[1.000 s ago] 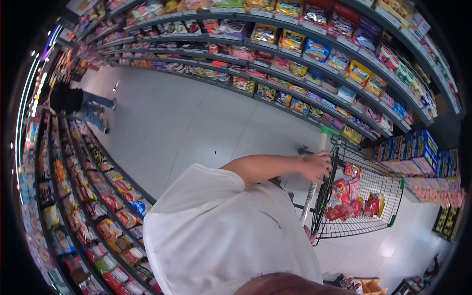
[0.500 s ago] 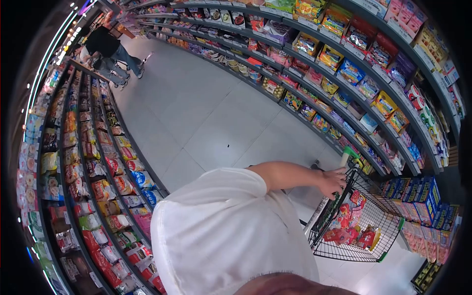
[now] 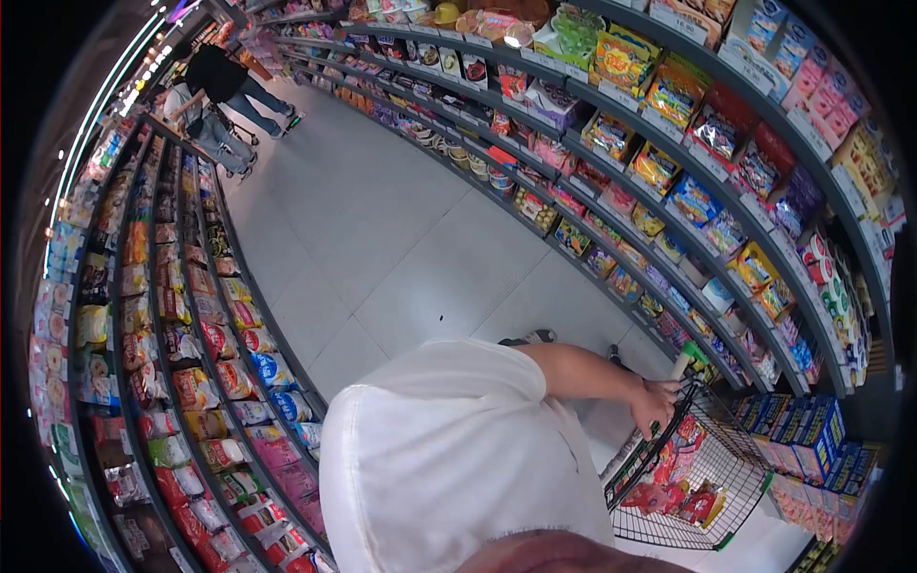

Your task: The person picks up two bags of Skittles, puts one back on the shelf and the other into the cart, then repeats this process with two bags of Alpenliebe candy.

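My left hand point(image 3: 653, 405) is at the dark handle of a wire shopping cart point(image 3: 731, 458), its fingers curled over the bar near the end with the green and white fitting point(image 3: 686, 361). Red and pink packets point(image 3: 659, 498) lie in the cart, with a red and yellow packet point(image 3: 702, 504) beside them. My left arm, in a white short sleeve, reaches across to the handle. My right hand is out of view.
Snack shelves point(image 3: 611, 91) curve along the top and right. Another shelf row point(image 3: 201, 382) lines the left. Two people point(image 3: 224, 76) stand at the far end of the grey-tiled aisle point(image 3: 382, 220), by a cart. Blue boxes point(image 3: 807, 435) are stacked beyond my cart.
The cart, my left hand and the right shelves sit lower in view. A dark shoe now shows above my arm. The two far people have shifted, showing more of themselves.
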A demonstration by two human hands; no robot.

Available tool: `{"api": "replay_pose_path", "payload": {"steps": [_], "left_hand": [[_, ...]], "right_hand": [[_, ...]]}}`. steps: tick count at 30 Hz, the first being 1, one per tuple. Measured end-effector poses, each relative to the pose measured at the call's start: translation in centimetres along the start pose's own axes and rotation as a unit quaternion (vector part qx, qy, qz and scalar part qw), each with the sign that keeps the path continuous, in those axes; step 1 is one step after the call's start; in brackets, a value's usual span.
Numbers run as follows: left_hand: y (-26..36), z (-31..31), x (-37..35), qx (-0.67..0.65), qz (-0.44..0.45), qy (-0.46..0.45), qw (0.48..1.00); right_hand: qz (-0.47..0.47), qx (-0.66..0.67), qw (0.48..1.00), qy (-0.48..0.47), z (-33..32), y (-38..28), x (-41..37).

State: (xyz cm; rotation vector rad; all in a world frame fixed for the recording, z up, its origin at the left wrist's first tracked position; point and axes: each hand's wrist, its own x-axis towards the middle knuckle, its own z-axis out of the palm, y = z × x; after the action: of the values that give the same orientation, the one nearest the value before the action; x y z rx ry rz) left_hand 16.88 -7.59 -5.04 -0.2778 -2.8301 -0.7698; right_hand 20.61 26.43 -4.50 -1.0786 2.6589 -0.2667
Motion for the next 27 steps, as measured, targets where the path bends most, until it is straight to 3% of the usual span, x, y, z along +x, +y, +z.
{"api": "replay_pose_path", "payload": {"steps": [9, 13, 15, 16, 20, 27], "left_hand": [[-5.4, -3.4, -1.2, -0.037, 0.060, -0.025, 0.997], [-6.7, -5.8, -2.9, -0.057, 0.076, -0.010, 0.995], [-7.4, -6.9, -4.1, -0.098, 0.096, 0.043, 0.990], [-6.9, -9.2, -4.8, -0.107, 0.079, 0.021, 0.991], [-6.8, -14.0, -6.8, -0.115, 0.087, 0.035, 0.989], [-8.0, -14.6, -8.8, -0.083, 0.038, 0.051, 0.995]], "right_hand": [[0.048, -0.032, 0.998, -0.030, 0.6, -3.4, 2.4], [0.129, -0.046, 0.986, -0.098, 1.5, -2.5, 1.6], [0.132, -0.021, 0.990, -0.044, 0.3, -5.8, 0.6], [0.121, 0.011, 0.992, 0.036, -2.4, -10.6, 0.8], [0.136, 0.035, 0.989, 0.046, -3.8, -14.6, 1.1], [0.164, 0.051, 0.984, 0.051, -3.7, -18.5, 1.7]]}}
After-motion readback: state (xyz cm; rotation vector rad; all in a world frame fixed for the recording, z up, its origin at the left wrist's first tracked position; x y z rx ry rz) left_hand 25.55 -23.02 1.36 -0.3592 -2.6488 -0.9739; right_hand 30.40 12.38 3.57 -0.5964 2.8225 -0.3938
